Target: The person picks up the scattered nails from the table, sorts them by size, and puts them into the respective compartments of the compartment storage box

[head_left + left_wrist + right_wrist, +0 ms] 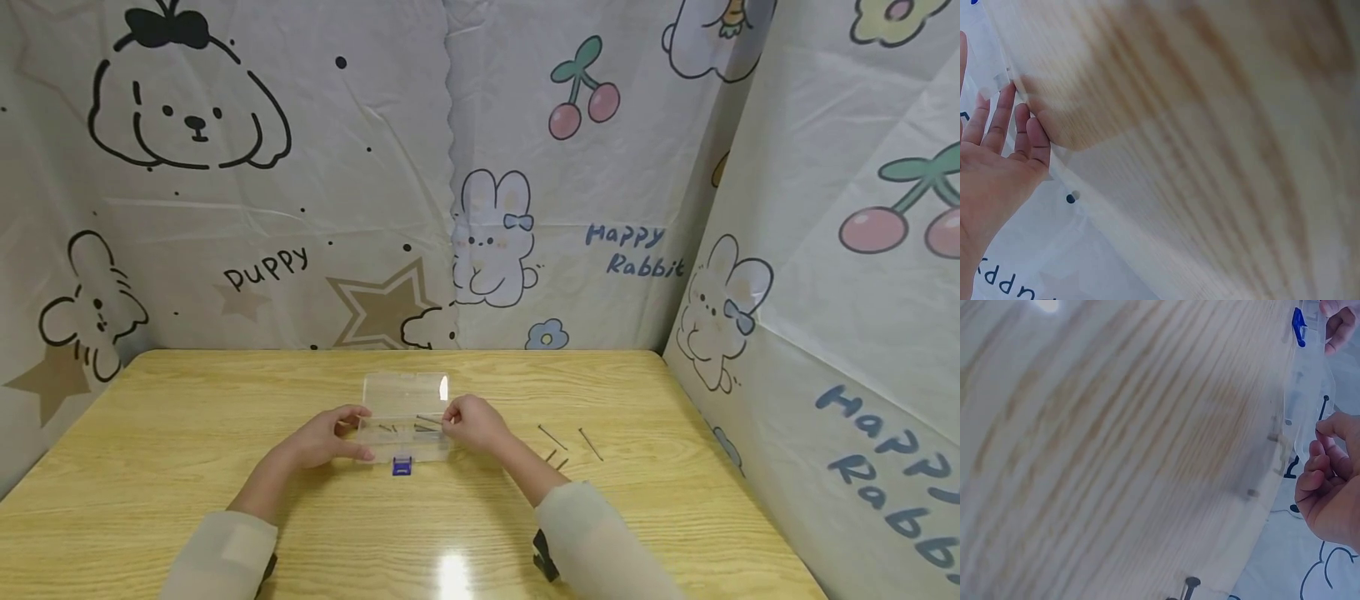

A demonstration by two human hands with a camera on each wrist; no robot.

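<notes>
A clear plastic box (426, 452) lies on the table with its clear lid (405, 395) raised at the back. On its front edge is a blue latch (402, 466). The left end is held by my left hand (326, 435), thumb at the front and fingers toward the back. Between thumb and forefinger, my right hand (476, 425) pinches a long nail (1324, 407) over the box's right compartment. More dark nails (424, 428) lie in that compartment, partly hidden by the hand. Short metal pieces (387, 427) lie in the left compartment, too small to identify.
Several long nails (552, 437) lie loose on the wooden table (300, 533), right of the box; some are close to my right forearm. Behind the table hangs a printed cloth (390, 192), and another covers the right side.
</notes>
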